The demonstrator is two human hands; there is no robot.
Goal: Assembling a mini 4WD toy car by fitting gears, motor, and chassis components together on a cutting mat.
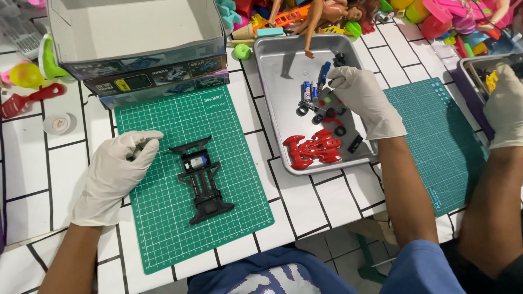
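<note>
A black toy car chassis (200, 179) with a small motor lies in the middle of the green cutting mat (163, 218). My left hand (117, 174), in a white glove, rests on the mat's left edge beside the chassis, fingers curled around a small dark part. My gloved right hand (362, 100) reaches into the metal tray (272, 65), fingers bent down onto a pile of black wheels, axles and blue batteries (315, 92). Its grip is hidden. A red car body shell (313, 149) lies in the tray just below that hand.
An open cardboard kit box (136, 38) stands behind the mat. A second green mat (436, 141) lies at the right, where another person's gloved hand (506, 103) reaches into a dark bin (474, 92). Dolls and plastic toys (338, 13) crowd the back; a red scoop (27, 100) lies left.
</note>
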